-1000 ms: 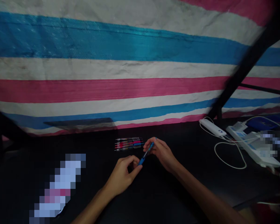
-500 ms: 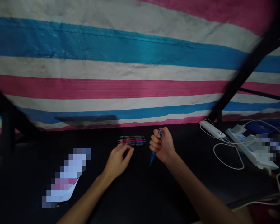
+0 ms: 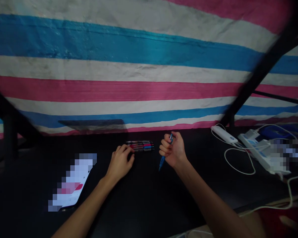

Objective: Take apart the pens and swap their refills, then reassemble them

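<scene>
My right hand (image 3: 173, 148) is closed around a blue pen (image 3: 162, 162). The pen's tip slants down and left below my fist, and its top end, by my thumb, shows above my fingers. My left hand (image 3: 121, 161) lies low over the table, palm down, with its fingers apart and curved. Its fingertips are at the left ends of several pens (image 3: 144, 145) lying side by side on the black table (image 3: 149, 198). Those pens show dark, red and blue parts. Whether my left fingers touch them is hard to tell.
A lit phone (image 3: 80, 178), partly blurred, lies at left. At right are a white device (image 3: 223, 134), a power strip (image 3: 259, 150) and looping white cables (image 3: 253, 165). Black frame bars (image 3: 250, 79) and a striped sheet (image 3: 149, 92) stand behind.
My left hand has shifted left along the pens, to their left ends, and its fingers have spread. My right hand keeps the blue pen in nearly the same place.
</scene>
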Motion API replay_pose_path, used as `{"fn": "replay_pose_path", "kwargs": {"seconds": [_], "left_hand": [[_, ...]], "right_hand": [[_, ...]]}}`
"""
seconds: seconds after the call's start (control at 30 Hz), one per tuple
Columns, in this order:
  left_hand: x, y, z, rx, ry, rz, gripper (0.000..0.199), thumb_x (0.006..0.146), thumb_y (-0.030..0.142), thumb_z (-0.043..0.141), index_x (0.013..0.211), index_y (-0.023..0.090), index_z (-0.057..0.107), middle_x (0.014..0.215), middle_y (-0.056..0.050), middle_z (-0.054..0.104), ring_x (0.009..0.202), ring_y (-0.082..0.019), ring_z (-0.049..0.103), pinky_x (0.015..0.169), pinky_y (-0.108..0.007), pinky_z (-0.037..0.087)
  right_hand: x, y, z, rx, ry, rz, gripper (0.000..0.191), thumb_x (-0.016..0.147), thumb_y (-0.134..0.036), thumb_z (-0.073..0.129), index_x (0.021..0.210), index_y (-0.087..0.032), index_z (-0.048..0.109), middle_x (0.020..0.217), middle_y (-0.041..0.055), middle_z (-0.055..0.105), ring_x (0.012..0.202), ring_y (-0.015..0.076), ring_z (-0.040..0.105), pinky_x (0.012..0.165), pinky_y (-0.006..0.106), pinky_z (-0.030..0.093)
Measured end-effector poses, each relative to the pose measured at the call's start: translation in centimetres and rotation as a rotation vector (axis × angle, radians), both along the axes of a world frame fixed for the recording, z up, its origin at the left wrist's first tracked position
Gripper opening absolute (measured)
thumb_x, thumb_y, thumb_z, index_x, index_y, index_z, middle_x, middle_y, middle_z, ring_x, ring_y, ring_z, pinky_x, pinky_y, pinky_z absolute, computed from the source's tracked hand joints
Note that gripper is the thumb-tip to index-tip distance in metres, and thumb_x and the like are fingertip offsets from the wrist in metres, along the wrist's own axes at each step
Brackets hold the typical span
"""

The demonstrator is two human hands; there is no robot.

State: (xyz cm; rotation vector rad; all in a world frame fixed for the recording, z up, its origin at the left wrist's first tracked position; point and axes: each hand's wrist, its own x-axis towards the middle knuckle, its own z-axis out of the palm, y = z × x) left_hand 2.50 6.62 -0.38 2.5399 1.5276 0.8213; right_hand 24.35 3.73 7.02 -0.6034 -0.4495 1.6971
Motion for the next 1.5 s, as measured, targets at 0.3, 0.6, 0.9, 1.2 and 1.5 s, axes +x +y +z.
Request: {"fn": "replay_pose_path", "kwargs": {"seconds": [0.3, 0.6, 0.9, 1.2, 1.5], "left_hand": [[0.0, 0.3, -0.2, 0.016, -0.020, 0.044, 0.015, 0.083, 0.025, 0.049, 0.091, 0.023, 0.061, 0.099, -0.005, 0.056, 0.092, -0.025, 0.053, 0.076, -0.038, 0.044], [-0.3, 0.5, 0.1, 0.049, -0.229, 0.043, 0.012, 0.081, 0.020, 0.051, 0.089, 0.019, 0.060, 0.092, -0.004, 0.059, 0.088, -0.022, 0.056, 0.081, -0.034, 0.044], [-0.1, 0.2, 0.3, 0.068, -0.243, 0.007, 0.012, 0.083, 0.020, 0.049, 0.088, 0.019, 0.060, 0.091, -0.004, 0.059, 0.089, -0.021, 0.055, 0.082, -0.035, 0.044], [-0.2, 0.4, -0.5, 0.036, -0.139, -0.013, 0.016, 0.083, 0.020, 0.049, 0.094, 0.022, 0.061, 0.099, -0.005, 0.058, 0.094, -0.024, 0.053, 0.085, -0.039, 0.044], [0.1, 0.0, -0.1, 0.003, -0.035, 0.005, 0.022, 0.083, 0.018, 0.048, 0.101, 0.023, 0.060, 0.103, -0.006, 0.057, 0.096, -0.025, 0.052, 0.083, -0.042, 0.045]], "right_hand": [[1.6, 0.3, -1.2, -0.022, -0.023, -0.043, 0.035, 0.082, -0.036, 0.034, 0.052, -0.021, 0.028, 0.039, -0.0092, 0.015, 0.034, 0.0065, 0.005, 0.034, 0.021, 0.006], [1.8, 0.1, -1.4, -0.037, -0.019, -0.076, 0.037, 0.083, -0.038, 0.035, 0.051, -0.020, 0.028, 0.039, -0.0093, 0.015, 0.035, 0.0064, 0.005, 0.034, 0.021, 0.005], [2.0, -0.1, -1.2, 0.018, -0.106, -0.043, 0.044, 0.084, -0.053, 0.037, 0.054, -0.021, 0.032, 0.040, -0.0099, 0.018, 0.034, 0.0052, 0.009, 0.033, 0.019, 0.009], [3.1, -0.4, -2.9, 0.129, -0.659, -0.097, 0.011, 0.075, -0.025, 0.051, 0.086, -0.021, 0.051, 0.055, -0.0078, 0.042, 0.041, 0.0074, 0.039, 0.041, 0.020, 0.036], [6.1, 0.0, -6.9, 0.167, -1.155, -0.093, 0.019, 0.074, -0.032, 0.061, 0.084, -0.017, 0.066, 0.068, 0.0007, 0.058, 0.060, 0.0154, 0.057, 0.052, 0.029, 0.053]]}}
